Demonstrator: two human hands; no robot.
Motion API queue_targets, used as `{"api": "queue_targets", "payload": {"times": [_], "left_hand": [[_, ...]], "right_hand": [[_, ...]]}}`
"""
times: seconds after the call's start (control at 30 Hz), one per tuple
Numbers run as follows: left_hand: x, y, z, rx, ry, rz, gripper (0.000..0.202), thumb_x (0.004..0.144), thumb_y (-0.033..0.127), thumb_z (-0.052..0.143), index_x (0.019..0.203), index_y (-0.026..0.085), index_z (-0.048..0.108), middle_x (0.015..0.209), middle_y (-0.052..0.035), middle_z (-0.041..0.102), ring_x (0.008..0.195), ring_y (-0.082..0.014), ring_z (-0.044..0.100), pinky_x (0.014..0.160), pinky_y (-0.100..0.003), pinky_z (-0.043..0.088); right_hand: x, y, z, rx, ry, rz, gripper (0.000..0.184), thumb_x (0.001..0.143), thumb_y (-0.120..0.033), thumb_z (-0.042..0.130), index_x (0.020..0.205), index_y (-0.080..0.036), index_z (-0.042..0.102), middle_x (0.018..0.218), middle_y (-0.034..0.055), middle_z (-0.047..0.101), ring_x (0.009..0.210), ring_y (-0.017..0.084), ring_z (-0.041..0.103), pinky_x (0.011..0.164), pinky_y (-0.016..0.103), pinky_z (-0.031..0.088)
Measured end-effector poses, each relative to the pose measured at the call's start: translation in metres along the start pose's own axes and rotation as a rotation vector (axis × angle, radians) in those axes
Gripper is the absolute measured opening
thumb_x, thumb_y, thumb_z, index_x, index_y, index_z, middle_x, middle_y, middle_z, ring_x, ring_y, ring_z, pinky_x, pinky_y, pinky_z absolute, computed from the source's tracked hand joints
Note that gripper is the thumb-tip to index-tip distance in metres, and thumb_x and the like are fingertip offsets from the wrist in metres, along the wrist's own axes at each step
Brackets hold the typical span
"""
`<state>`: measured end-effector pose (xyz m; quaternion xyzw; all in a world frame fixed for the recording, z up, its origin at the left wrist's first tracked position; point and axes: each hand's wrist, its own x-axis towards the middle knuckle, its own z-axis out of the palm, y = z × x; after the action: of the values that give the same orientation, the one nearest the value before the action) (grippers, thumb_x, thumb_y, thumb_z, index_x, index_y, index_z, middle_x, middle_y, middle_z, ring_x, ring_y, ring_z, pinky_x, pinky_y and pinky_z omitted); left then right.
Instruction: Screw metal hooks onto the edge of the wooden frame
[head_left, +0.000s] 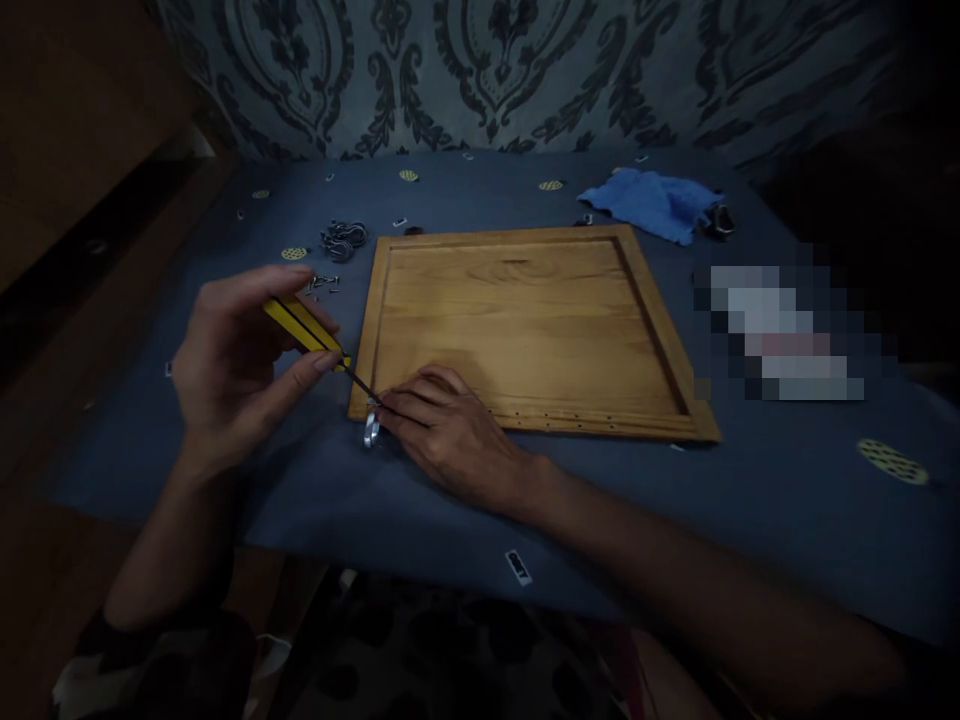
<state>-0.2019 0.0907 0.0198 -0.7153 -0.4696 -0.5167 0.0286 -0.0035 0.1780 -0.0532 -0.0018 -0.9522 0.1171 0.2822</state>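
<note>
My left hand (232, 350) is closed around the yellow handle of a screwdriver (304, 325), thumb along its side. The slanted shaft runs down to the near left corner of a framed wooden board (510, 330), which lies flat. At that corner a shiny metal hook (371, 428) sticks out past the front edge. My right hand (457, 435) rests over the frame's front rail, its fingertips pinched at the hook beside the screwdriver tip. These fingers hide the exact contact point and any screw there. Small dark holes show along the front rail to the right of my hand.
Several metal hooks (343, 240) lie in a pile beyond my left hand, with loose screws (324, 285) close by. A crumpled blue cloth (649, 203) sits at the back right. A blurred-out item (787, 330) lies right of the board on the dark blue tablecloth (420, 520).
</note>
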Motion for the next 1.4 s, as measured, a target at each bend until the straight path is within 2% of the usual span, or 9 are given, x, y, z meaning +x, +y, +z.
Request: {"api": "queue_targets", "payload": {"times": [0.17, 0.27, 0.37, 0.6, 0.73, 0.93, 1.1, 1.3, 1.4], "left_hand": [[0.001, -0.0011, -0.0008, -0.026, 0.048, -0.015, 0.065, 0.073, 0.017, 0.085, 0.131, 0.027, 0.058, 0.118, -0.0029, 0.06, 0.089, -0.0113, 0.069, 0.07, -0.023, 0.065], [0.0006, -0.0033, -0.0001, 0.008, 0.022, 0.044, 0.072, 0.068, 0.022, 0.088, 0.133, 0.025, 0.057, 0.119, -0.0043, 0.06, 0.086, -0.0125, 0.07, 0.066, -0.024, 0.065], [0.0009, -0.0039, 0.0011, 0.053, 0.003, 0.067, 0.071, 0.071, 0.028, 0.087, 0.135, 0.026, 0.056, 0.119, -0.0046, 0.059, 0.083, -0.0119, 0.069, 0.063, -0.024, 0.064], [0.0002, -0.0008, 0.0033, 0.037, 0.016, -0.019, 0.068, 0.07, 0.027, 0.088, 0.131, 0.024, 0.059, 0.112, -0.0049, 0.063, 0.082, -0.0126, 0.069, 0.067, -0.026, 0.065], [0.0007, -0.0003, 0.0038, 0.059, 0.0, 0.037, 0.069, 0.072, 0.022, 0.086, 0.134, 0.025, 0.056, 0.118, -0.0054, 0.062, 0.081, -0.0101, 0.068, 0.062, -0.019, 0.061], [-0.0007, -0.0024, 0.0028, 0.164, 0.041, 0.092, 0.074, 0.068, 0.026, 0.089, 0.135, 0.025, 0.057, 0.114, -0.0031, 0.064, 0.082, -0.0088, 0.065, 0.06, -0.014, 0.058], [-0.0033, -0.0035, 0.0014, 0.203, 0.043, 0.077, 0.074, 0.067, 0.023, 0.089, 0.134, 0.027, 0.057, 0.116, -0.0031, 0.065, 0.081, -0.0085, 0.065, 0.059, -0.014, 0.058], [-0.0046, -0.0027, 0.0004, 0.112, 0.009, 0.047, 0.077, 0.065, 0.022, 0.09, 0.134, 0.026, 0.056, 0.12, -0.0039, 0.065, 0.085, -0.0115, 0.069, 0.066, -0.02, 0.063], [-0.0037, -0.0012, 0.0006, 0.084, 0.002, 0.035, 0.074, 0.066, 0.017, 0.089, 0.132, 0.024, 0.058, 0.117, -0.0042, 0.066, 0.085, -0.0113, 0.07, 0.068, -0.02, 0.063]], "right_hand": [[0.0004, 0.0, -0.0003, 0.014, 0.002, -0.002, 0.027, 0.103, -0.015, 0.046, 0.116, -0.013, 0.069, 0.111, 0.0104, 0.074, 0.104, 0.021, 0.063, 0.1, 0.044, 0.043], [0.0003, 0.0004, 0.0003, -0.003, 0.024, -0.017, 0.025, 0.102, -0.015, 0.049, 0.115, -0.011, 0.069, 0.112, 0.0102, 0.074, 0.104, 0.022, 0.064, 0.1, 0.042, 0.043], [0.0002, 0.0007, 0.0003, -0.013, 0.033, -0.03, 0.024, 0.102, -0.015, 0.049, 0.116, -0.01, 0.068, 0.113, 0.0102, 0.074, 0.104, 0.022, 0.064, 0.099, 0.042, 0.042], [0.0, 0.0009, 0.0007, -0.007, 0.014, -0.008, 0.024, 0.103, -0.016, 0.048, 0.116, -0.015, 0.068, 0.113, 0.009, 0.074, 0.104, 0.021, 0.064, 0.1, 0.042, 0.041], [-0.0005, 0.0014, 0.0026, -0.017, 0.025, -0.018, 0.024, 0.102, -0.016, 0.049, 0.116, -0.015, 0.068, 0.112, 0.0089, 0.074, 0.103, 0.02, 0.063, 0.1, 0.041, 0.041], [-0.0002, 0.0008, 0.0017, -0.022, 0.028, -0.014, 0.025, 0.103, -0.016, 0.047, 0.116, -0.015, 0.069, 0.112, 0.0086, 0.075, 0.103, 0.021, 0.063, 0.101, 0.042, 0.04], [0.0004, 0.0009, 0.002, -0.039, 0.037, -0.015, 0.025, 0.103, -0.017, 0.047, 0.113, -0.014, 0.07, 0.11, 0.0073, 0.075, 0.102, 0.021, 0.063, 0.1, 0.041, 0.041], [0.0007, 0.0016, 0.0027, -0.023, 0.055, -0.023, 0.023, 0.102, -0.016, 0.05, 0.113, -0.011, 0.069, 0.11, 0.0088, 0.075, 0.101, 0.021, 0.064, 0.1, 0.042, 0.042], [0.0007, 0.0018, 0.0031, -0.022, 0.059, -0.028, 0.023, 0.102, -0.017, 0.049, 0.112, -0.012, 0.07, 0.109, 0.0081, 0.076, 0.101, 0.021, 0.064, 0.099, 0.042, 0.042]]}}
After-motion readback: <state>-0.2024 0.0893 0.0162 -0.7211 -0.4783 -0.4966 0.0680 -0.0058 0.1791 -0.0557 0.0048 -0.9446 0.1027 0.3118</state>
